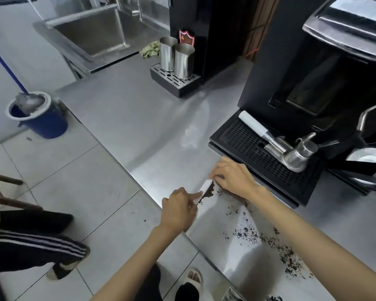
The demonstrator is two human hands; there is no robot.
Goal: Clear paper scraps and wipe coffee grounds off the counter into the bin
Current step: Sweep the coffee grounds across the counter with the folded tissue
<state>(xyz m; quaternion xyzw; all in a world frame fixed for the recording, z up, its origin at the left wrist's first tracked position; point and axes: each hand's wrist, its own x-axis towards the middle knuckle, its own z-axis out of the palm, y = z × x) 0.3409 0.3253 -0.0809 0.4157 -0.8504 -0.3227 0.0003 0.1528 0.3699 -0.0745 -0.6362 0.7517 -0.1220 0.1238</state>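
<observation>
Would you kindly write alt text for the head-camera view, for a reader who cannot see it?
The left hand and right hand hold a white paper scrap against a steel counter, coffee grounds piled against it. More grounds lie scattered nearer the viewer, and a black coffee machine stands behind.

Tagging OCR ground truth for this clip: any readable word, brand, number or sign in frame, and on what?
Red shield-shaped sticker on the black dispenser, behind the steel cups: yellowish mark, too blurred to read.
Espresso machine: no brand or label shows.
White paper scrap: no print shows.
No text is legible anywhere in the frame.
</observation>
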